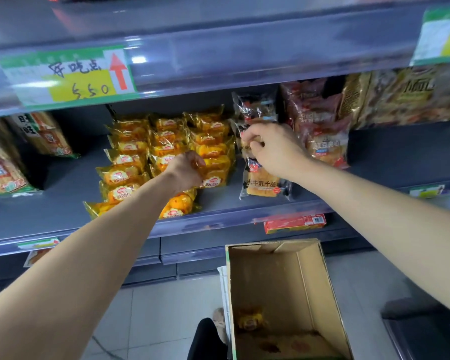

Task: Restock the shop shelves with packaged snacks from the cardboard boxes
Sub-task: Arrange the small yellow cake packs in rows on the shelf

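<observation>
Rows of yellow-orange bread packs [130,157] fill the middle of the grey shelf [63,193]. My left hand [186,171] is closed on one yellow pack [215,174] at the right end of those rows. My right hand [273,149] grips a dark-and-clear toast packet [263,187] standing to the right of the yellow packs; another such packet [255,105] stands behind it. Below, an open cardboard box [278,294] stands on the floor with a few yellow packs [250,319] at its bottom.
Red bread bags [320,131] and brown-gold bags [400,94] stand at the right of the shelf, striped cracker bags [44,136] at the left. An upper shelf edge carries a price label [68,76]. A red box [294,223] sits on the lower shelf. Tiled floor [153,320] lies below.
</observation>
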Available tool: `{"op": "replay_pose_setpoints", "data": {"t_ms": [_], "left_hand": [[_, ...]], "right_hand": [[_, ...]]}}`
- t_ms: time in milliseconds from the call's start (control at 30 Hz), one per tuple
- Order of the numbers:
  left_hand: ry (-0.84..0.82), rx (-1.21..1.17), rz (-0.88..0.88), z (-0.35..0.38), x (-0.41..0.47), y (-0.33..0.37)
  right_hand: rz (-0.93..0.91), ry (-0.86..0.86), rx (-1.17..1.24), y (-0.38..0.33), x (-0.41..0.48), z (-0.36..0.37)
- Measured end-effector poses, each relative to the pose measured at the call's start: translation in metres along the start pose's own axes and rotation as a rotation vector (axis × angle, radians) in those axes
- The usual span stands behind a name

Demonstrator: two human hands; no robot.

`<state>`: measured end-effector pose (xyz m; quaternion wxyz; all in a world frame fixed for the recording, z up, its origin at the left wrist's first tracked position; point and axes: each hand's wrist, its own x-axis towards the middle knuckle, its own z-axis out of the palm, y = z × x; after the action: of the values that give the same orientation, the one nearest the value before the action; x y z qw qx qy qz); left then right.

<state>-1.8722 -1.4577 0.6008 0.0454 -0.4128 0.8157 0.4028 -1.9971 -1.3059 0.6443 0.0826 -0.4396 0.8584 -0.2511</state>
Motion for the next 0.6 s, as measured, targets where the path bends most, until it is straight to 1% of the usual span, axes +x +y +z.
{"op": "replay_pose_setpoints", "data": {"t_ms": [167,367,600], "left_hand": [[-0.034,0.171,0.041,0.013,0.017,0.004],[-0.043,0.490,0.086,0.028,0.031,-0.008],[0.120,0.487,0.186,0.035,0.028,-0.014]], "right_hand": [[0.029,-0.026,0.008,0.006,-0.007,0.002],[0.037,-0.058,0.024,0.013,-0.023,0.008],[0.004,-0.072,0.028,0.018,-0.040,0.015]]}}
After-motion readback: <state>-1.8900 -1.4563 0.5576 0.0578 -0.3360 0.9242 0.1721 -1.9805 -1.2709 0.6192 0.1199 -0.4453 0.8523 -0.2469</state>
